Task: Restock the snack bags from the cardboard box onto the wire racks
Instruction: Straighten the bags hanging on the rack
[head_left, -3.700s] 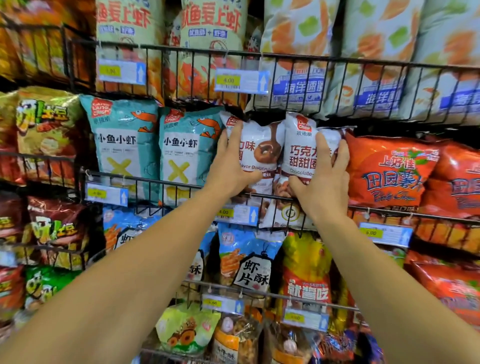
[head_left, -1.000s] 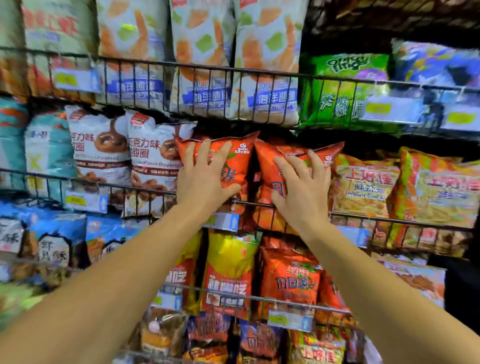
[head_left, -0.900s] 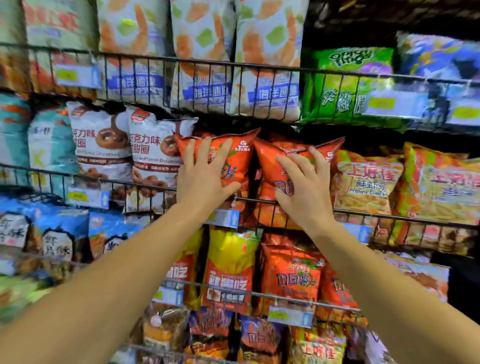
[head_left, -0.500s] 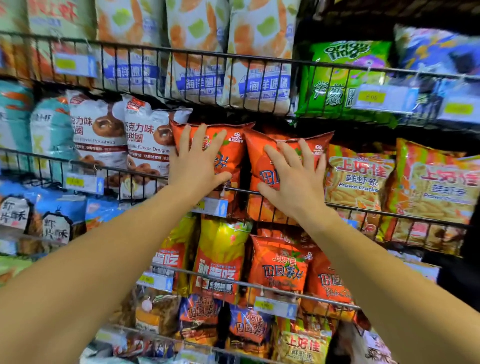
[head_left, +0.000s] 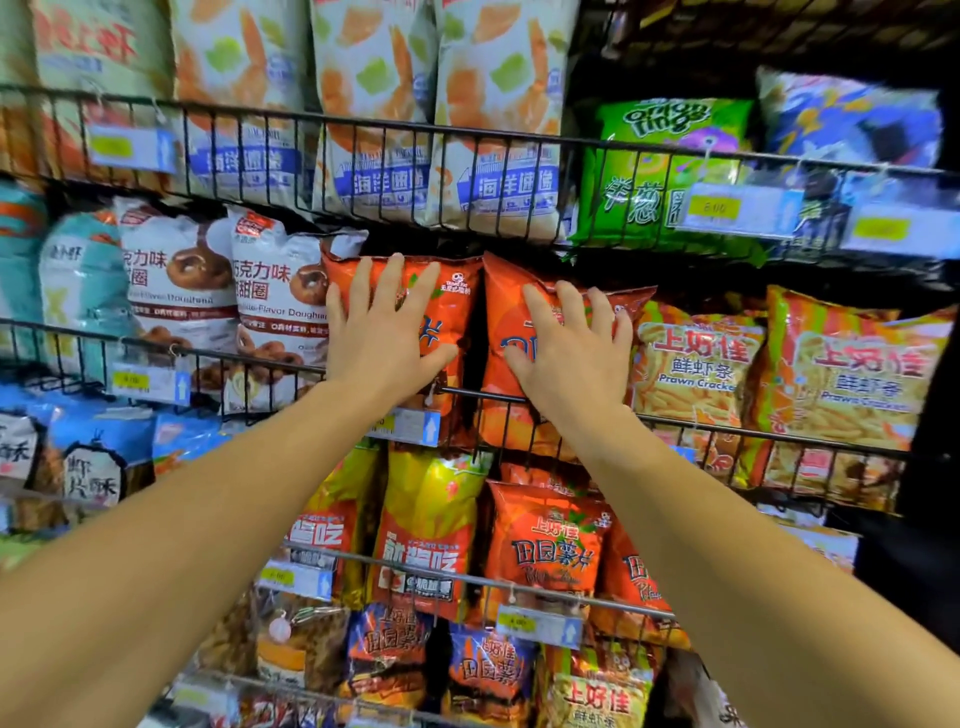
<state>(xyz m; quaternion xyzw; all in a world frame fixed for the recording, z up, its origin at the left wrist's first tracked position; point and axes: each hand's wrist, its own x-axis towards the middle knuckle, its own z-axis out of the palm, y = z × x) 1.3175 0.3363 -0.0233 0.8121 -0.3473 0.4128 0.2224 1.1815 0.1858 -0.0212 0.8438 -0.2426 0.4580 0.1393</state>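
Two orange snack bags stand side by side in the middle wire rack (head_left: 779, 434). My left hand (head_left: 382, 332) lies flat with spread fingers on the left orange bag (head_left: 452, 291). My right hand (head_left: 566, 348) presses the right orange bag (head_left: 506, 306), its fingers slightly bent over the bag's front. Both bags stand upright behind the rack's front rail. The cardboard box is out of view.
White doughnut bags (head_left: 275, 296) stand to the left, yellow prawn cracker bags (head_left: 696, 364) to the right. An upper rack (head_left: 467, 130) holds white-blue bags and a green bag (head_left: 665, 171). Lower racks (head_left: 467, 577) carry yellow and orange bags. Price tags (head_left: 410, 426) hang on the rails.
About four seconds ago both hands were on the white doughnut bags; they have since moved right to the orange bags. Over the last second they have kept pressing these bags, barely shifting.
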